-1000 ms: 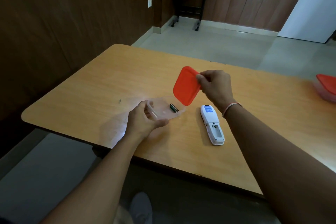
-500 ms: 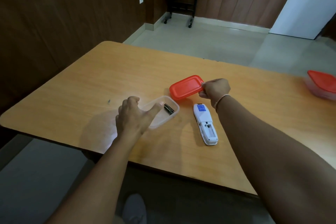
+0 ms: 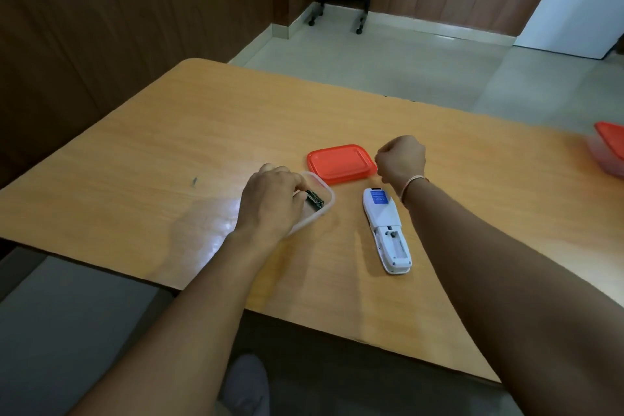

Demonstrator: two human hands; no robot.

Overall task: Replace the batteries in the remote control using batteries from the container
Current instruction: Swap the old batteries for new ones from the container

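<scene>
Two hands work over the wooden tabletop [image 3: 169,152]. Left hand [image 3: 270,203] reaches into the clear plastic container [image 3: 326,204] near the front edge, fingers curled at the dark batteries [image 3: 314,200]; whether it grips them I cannot tell. Right hand [image 3: 400,159] is fisted, holding nothing, just beside the red lid [image 3: 339,162] lying flat. White remote control [image 3: 386,230] lies face down, battery bay open.
</scene>
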